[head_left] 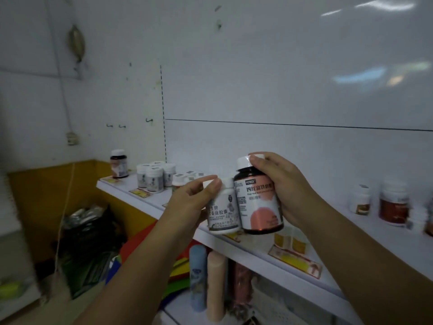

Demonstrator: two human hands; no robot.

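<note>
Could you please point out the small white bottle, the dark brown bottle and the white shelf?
small white bottle [223, 208], head view, on its printed label.
dark brown bottle [259, 207], head view, on its pink label.
white shelf [126, 186], head view, on its bare top.

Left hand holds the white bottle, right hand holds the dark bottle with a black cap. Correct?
Not quite. The head view shows the cap on the dark bottle is white, not black. The rest holds: the left hand holds the white bottle, and the right hand holds the dark one.
</note>
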